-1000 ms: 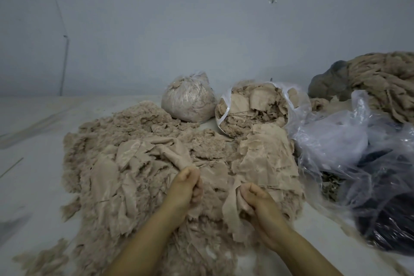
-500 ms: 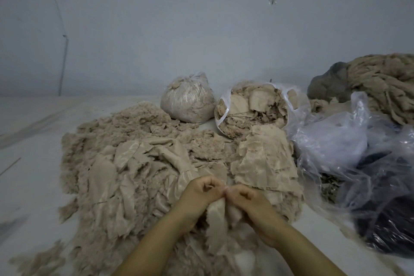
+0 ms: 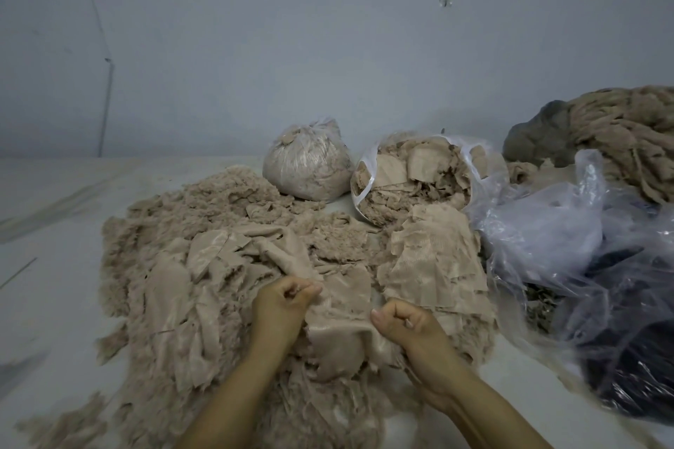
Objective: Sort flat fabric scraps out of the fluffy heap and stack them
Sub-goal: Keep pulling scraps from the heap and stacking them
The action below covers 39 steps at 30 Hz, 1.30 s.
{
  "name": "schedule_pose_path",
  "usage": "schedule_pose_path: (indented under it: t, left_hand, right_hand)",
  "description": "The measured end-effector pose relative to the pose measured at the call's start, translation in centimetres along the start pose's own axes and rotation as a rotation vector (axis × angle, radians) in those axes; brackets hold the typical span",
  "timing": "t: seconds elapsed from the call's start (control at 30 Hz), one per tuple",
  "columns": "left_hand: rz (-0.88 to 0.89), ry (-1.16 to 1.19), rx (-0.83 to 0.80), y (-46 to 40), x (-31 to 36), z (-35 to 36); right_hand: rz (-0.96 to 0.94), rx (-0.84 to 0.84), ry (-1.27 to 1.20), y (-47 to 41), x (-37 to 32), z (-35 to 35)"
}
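Hands: your left hand (image 3: pixel 282 302) and right hand (image 3: pixel 401 321) each pinch one scrap (image 3: pixel 346 335), spread between them over the heap (image 3: pixel 219 302). Stack (image 3: pixel 430 259) sits just right, well begun. Many flat scraps remain in the heap; sorting looks far from done.

We count two hands, the left hand (image 3: pixel 282 304) and right hand (image 3: pixel 403 326), over one fluffy heap (image 3: pixel 153 266). One stack of flat scraps (image 3: pixel 434 259) lies beside it. Behind sit two filled clear bags, one tied bag (image 3: pixel 306 166) and one open bag (image 3: pixel 412 180), plus one crumpled plastic sheet (image 3: pixel 569 241).
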<state>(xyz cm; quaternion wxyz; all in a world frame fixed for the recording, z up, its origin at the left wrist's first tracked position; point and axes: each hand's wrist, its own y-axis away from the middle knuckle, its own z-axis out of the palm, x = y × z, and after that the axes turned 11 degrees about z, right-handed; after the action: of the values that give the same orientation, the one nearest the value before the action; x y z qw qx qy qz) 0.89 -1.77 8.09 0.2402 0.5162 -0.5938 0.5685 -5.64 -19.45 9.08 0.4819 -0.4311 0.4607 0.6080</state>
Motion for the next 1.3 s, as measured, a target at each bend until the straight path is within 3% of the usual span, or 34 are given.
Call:
schedule_pose_path:
  t: [0.17,0.27,0.33,0.43,0.47,0.7,0.8,0.9,1.0,1.17,1.23,1.3]
  left_hand:
    - [-0.034,-0.048,0.058,-0.8,-0.5,-1.0]
    - [0.104,-0.164,0.005,-0.6,0.3,-1.8]
    - [0.194,-0.056,-0.184,0.2,1.8,-1.5]
    - [0.175,0.1,-0.584,1.2,3.5,0.0]
    - [0.211,0.109,-0.633,1.4,3.7,0.5]
    - [0.068,0.377,-0.451,0.8,3.5,0.1]
    - [0.021,0.372,-0.505,0.7,3.2,0.1]
    - [0.028,0.335,-0.598,1.2,3.9,0.3]
    - [0.009,0.342,-0.657,1.2,4.0,0.1]
    - [0.006,0.252,-0.679,1.4,4.0,-0.7]
    - [0.0,0.261,-0.575,1.2,3.5,-1.2]
    - [-0.07,0.337,-0.449,0.7,3.5,-1.4]
  right_hand:
    - [0.014,-0.047,-0.054,0.1,-0.7,-0.6]
    - [0.027,-0.092,-0.038,0.1,-1.8,-1.5]
    - [0.037,-0.127,0.068,-0.1,-2.2,-1.4]
    - [0.011,-0.144,0.163,-0.4,-2.4,-0.4]
    - [-0.002,-0.126,0.168,-0.6,-2.4,-0.3]
    - [0.133,-0.077,0.167,-0.1,-0.9,-2.3]
    - [0.083,0.0,0.186,-0.3,-0.2,-2.1]
    - [0.057,-0.049,0.097,-0.8,-0.4,-0.9]
    - [-0.041,0.053,0.065,-1.2,0.0,-0.5]
    - [0.042,0.178,-0.28,-1.2,1.3,-1.5]
    - [0.059,0.211,-0.163,-1.1,1.8,-2.7]
    - [0.122,0.063,0.21,-0.7,2.0,-2.8]
